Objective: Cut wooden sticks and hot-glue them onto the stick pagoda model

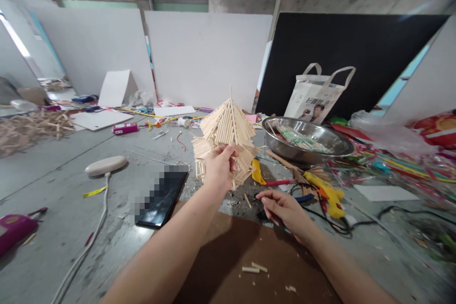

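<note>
My left hand is raised above the floor, closed on a small model tower built of wooden sticks, with a pointed roof on top. My right hand rests low beside it, fingers curled together over a dark object that I cannot make out. Just past my right hand lie a yellow glue gun with a black cable and a yellow-handled cutter. A brown board with a few cut stick pieces lies under my forearms.
A dark phone lies left of the board. A steel bowl with sticks stands behind the glue gun, a white tote bag beyond it. Coloured wrappers clutter the right; a stick pile and white cable lie left.
</note>
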